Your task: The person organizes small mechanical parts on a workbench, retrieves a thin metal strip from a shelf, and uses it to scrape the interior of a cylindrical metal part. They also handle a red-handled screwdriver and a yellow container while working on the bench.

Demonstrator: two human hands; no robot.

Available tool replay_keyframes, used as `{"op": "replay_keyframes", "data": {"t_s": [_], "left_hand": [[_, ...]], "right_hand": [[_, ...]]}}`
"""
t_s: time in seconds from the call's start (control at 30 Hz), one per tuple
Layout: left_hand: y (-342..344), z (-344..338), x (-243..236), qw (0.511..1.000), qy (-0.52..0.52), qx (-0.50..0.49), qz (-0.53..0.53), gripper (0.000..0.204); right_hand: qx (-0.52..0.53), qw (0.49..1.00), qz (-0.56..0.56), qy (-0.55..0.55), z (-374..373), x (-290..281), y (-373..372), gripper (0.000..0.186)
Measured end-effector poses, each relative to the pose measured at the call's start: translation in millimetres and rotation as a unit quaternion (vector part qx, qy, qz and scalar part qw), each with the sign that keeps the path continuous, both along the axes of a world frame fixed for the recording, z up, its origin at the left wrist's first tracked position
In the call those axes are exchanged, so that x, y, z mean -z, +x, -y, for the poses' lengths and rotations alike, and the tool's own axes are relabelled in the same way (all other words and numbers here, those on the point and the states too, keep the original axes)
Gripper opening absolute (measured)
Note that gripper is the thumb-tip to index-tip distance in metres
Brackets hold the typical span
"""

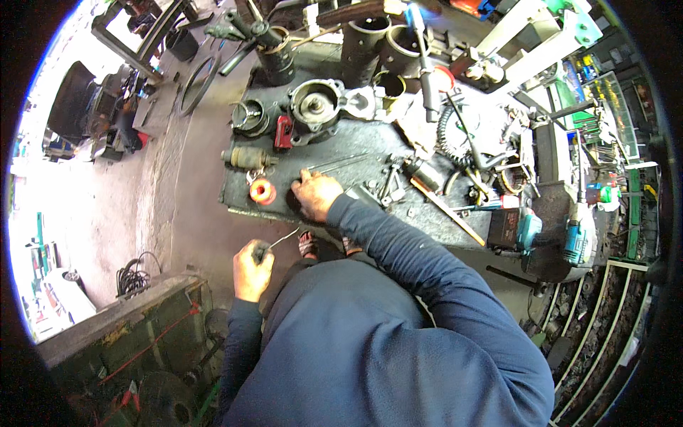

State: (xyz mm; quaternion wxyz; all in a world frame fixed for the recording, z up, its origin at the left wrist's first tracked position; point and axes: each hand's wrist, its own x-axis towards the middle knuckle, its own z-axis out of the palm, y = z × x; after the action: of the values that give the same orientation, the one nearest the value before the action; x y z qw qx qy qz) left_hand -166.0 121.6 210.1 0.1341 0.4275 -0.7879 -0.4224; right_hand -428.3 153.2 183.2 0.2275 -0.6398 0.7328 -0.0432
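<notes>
My left hand (252, 272) is closed in front of the bench's near edge. Out of its fingers sticks a thin metal pick (286, 237), with a bit of dark handle between thumb and fingers. My right hand (317, 194) rests at the edge of the dark bench top (284, 210), fingers curled down; whatever lies under them is hidden. Just beyond it are thin metal rods (343, 162). To its left stand an orange-red ring-shaped part (262, 191) and a tan and grey cylindrical part (249, 158).
A round metal housing (315, 107), a red block-like object (283, 132) and dark tubes (364, 46) stand farther back. Loose tools, a flat wooden strip (448, 212) and a teal power tool (526, 231) lie right. A metal crate (117, 334) is at lower left.
</notes>
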Motion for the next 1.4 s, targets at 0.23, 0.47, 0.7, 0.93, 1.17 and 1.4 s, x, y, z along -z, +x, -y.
{"op": "replay_keyframes", "data": {"t_s": [0.23,0.47,0.7,0.93,1.17,1.4], "left_hand": [[12,-7,4,0.999,0.010,-0.049,0.011,0.011],[5,-9,-7,0.998,0.034,-0.054,0.005,0.010],[1,-24,-14,0.995,0.030,-0.093,0.009,0.009],[13,-44,-2,0.994,0.030,-0.108,0.009,0.008],[5,-43,-17,0.993,0.044,-0.108,0.031,0.009],[22,-16,-7,0.998,-0.002,-0.068,0.015,0.013]], "right_hand": [[0.144,0.938,-0.040,-0.314,-70,-47,-67,0.040],[0.377,0.878,0.133,-0.264,-70,-29,-214,0.045],[0.246,0.861,0.194,-0.400,-18,34,-240,0.045],[0.257,0.890,0.197,-0.321,-14,46,-255,0.056],[0.366,0.739,0.515,-0.232,-53,-19,-224,0.031],[0.294,0.593,0.728,-0.178,-121,-68,-141,0.064]]}}
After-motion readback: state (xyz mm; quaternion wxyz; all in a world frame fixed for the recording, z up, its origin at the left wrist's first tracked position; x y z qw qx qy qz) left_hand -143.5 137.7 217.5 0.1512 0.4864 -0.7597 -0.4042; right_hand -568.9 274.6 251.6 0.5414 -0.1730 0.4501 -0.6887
